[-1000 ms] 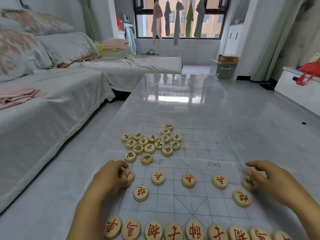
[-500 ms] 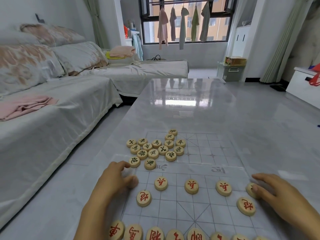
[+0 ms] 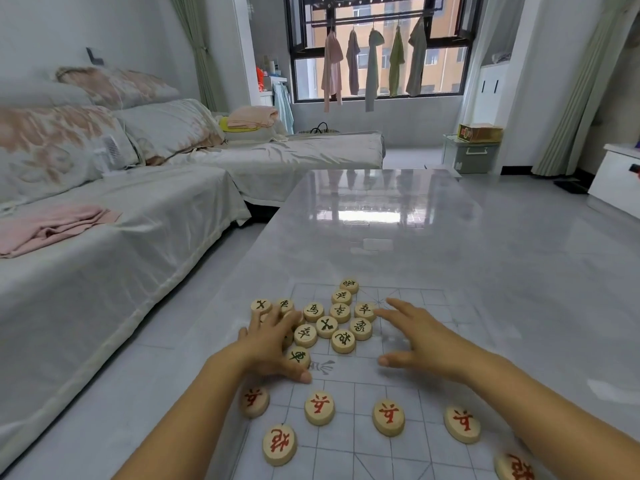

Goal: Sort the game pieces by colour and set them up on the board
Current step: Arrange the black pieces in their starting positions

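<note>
Left hand [image 3: 269, 345] moved onto black pieces [image 3: 327, 326], right hand [image 3: 423, 338] spread beside them

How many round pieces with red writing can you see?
6. Four red pieces line up across the board: far-left one, next, third, right one. A fifth sits nearer, on the left. A sixth is cut off bottom right. More may be hidden.

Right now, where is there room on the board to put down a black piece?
The far right squares of the board, beyond the right hand, are bare. So is the strip between the two hands, just above the row of red pieces. It is crowded at the black pieces, where the left hand rests.
</note>
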